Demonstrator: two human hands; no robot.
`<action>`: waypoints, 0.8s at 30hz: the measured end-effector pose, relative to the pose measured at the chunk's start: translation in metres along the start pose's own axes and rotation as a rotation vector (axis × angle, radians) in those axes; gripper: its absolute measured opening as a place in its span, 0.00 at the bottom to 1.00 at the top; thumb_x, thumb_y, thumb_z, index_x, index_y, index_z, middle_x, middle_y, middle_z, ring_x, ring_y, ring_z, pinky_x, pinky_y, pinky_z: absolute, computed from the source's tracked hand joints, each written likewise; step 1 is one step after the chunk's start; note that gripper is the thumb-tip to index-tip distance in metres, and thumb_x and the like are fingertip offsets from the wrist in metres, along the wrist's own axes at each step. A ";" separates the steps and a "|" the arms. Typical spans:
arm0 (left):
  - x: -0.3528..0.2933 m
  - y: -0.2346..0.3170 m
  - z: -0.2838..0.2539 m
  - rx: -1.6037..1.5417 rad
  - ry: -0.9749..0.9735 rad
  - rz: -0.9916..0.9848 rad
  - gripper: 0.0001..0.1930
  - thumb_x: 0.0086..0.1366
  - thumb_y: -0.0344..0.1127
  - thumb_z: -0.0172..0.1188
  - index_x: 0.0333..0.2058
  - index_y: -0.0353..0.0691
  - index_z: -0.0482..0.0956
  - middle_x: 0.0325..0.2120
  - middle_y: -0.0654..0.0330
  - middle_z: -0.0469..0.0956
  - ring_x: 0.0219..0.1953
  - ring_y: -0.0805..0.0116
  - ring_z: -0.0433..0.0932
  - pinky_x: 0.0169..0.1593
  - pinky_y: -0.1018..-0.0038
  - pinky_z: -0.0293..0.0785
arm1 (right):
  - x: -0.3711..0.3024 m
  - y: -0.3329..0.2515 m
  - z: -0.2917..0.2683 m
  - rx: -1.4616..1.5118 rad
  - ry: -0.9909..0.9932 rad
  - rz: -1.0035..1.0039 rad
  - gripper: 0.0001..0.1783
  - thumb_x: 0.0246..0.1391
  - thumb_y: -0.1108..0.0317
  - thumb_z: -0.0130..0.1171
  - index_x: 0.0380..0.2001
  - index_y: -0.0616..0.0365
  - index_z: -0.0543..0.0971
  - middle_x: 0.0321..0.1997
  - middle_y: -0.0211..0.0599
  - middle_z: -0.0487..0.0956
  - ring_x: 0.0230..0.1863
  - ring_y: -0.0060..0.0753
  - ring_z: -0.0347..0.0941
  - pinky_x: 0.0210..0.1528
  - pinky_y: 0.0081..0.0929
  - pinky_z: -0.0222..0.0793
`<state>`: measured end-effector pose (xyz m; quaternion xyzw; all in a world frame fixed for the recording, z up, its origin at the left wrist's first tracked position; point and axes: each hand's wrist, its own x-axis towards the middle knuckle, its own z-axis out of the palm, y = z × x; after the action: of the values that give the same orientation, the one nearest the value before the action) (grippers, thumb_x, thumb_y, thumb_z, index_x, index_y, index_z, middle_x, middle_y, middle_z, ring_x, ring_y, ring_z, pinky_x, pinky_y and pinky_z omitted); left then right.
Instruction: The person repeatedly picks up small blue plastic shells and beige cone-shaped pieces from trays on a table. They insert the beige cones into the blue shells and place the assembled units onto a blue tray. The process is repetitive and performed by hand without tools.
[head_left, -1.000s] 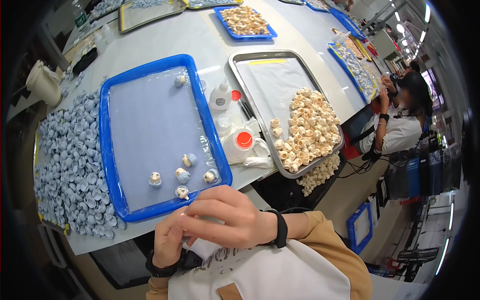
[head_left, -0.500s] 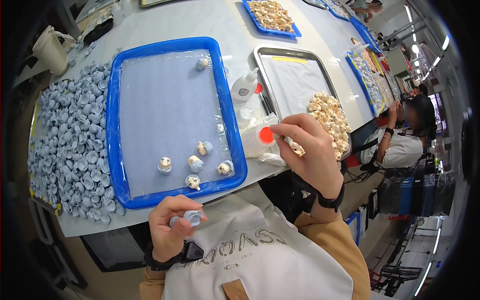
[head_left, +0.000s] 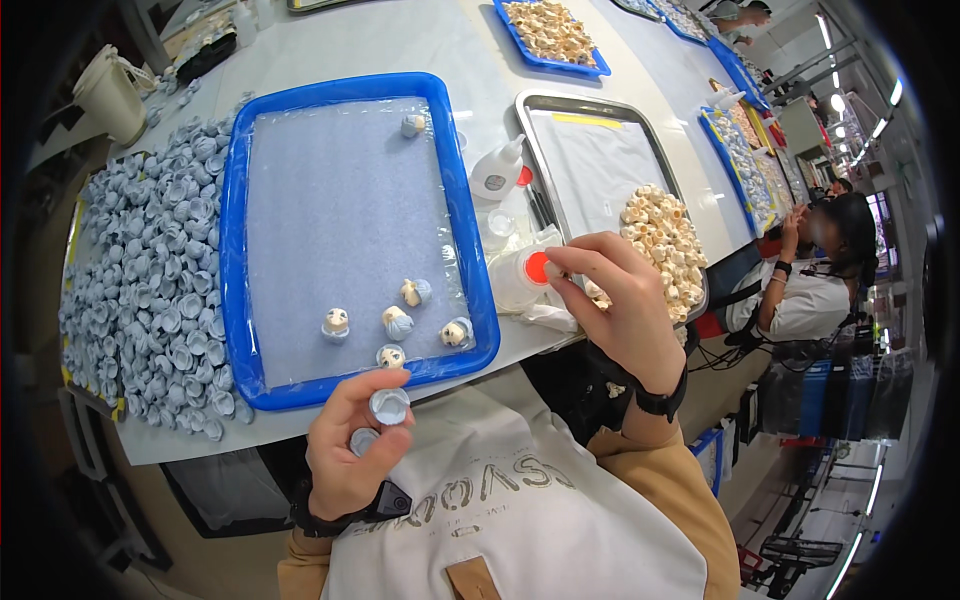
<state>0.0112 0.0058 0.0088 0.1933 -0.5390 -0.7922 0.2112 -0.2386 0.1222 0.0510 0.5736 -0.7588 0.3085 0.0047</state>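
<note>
My left hand (head_left: 350, 455) is closed on a light blue cup-shaped doll hair piece (head_left: 389, 405), its hollow facing up between thumb and forefinger. A second blue hair piece (head_left: 364, 440) is tucked in the same hand, lower down. Beside the white jar with a red top (head_left: 536, 267), my right hand (head_left: 625, 310) pinches thumb and forefinger together. Something small and pale shows at those fingertips, too hidden to name. Several small doll heads with blue hair (head_left: 397, 323) lie in the blue tray (head_left: 232, 260) in front of me; one head (head_left: 391, 356) is just above my left fingers.
A large heap of blue hair pieces (head_left: 150, 290) covers the left of the table. At right, a metal tray (head_left: 585, 150) bears a pile of cream-coloured hollow pieces (head_left: 662, 245). A white squeeze bottle (head_left: 496, 170) stands between the trays. Another person (head_left: 810, 290) sits at far right.
My left hand has risen slightly toward the tray's edge, and the hair piece has turned so its hollow faces up. My right hand stays beside the jar. The view has shifted a little.
</note>
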 end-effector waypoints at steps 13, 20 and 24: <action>0.002 -0.003 0.011 -0.114 0.024 0.129 0.22 0.50 0.19 0.64 0.44 0.32 0.66 0.40 0.51 0.74 0.29 0.82 0.71 0.32 0.86 0.67 | -0.021 -0.065 0.030 0.841 0.013 -0.171 0.19 0.34 0.82 0.65 0.36 0.65 0.77 0.36 0.43 0.79 0.36 0.38 0.76 0.37 0.28 0.70; 0.005 -0.017 0.008 0.234 0.054 0.507 0.22 0.46 0.21 0.69 0.40 0.36 0.70 0.38 0.52 0.75 0.20 0.85 0.63 0.26 0.87 0.63 | -0.019 -0.077 0.036 0.739 -0.046 -0.126 0.17 0.36 0.78 0.65 0.36 0.63 0.78 0.31 0.39 0.79 0.28 0.33 0.75 0.30 0.24 0.69; 0.003 -0.014 0.008 0.352 0.065 0.519 0.21 0.45 0.23 0.71 0.37 0.36 0.71 0.36 0.55 0.76 0.19 0.85 0.63 0.23 0.87 0.62 | -0.018 -0.077 0.035 0.696 -0.100 -0.104 0.16 0.38 0.77 0.65 0.35 0.62 0.78 0.28 0.37 0.78 0.27 0.32 0.74 0.28 0.23 0.68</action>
<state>0.0029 0.0151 -0.0015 0.1080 -0.6922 -0.5999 0.3865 -0.1529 0.1095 0.0517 0.5929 -0.5772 0.5197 -0.2125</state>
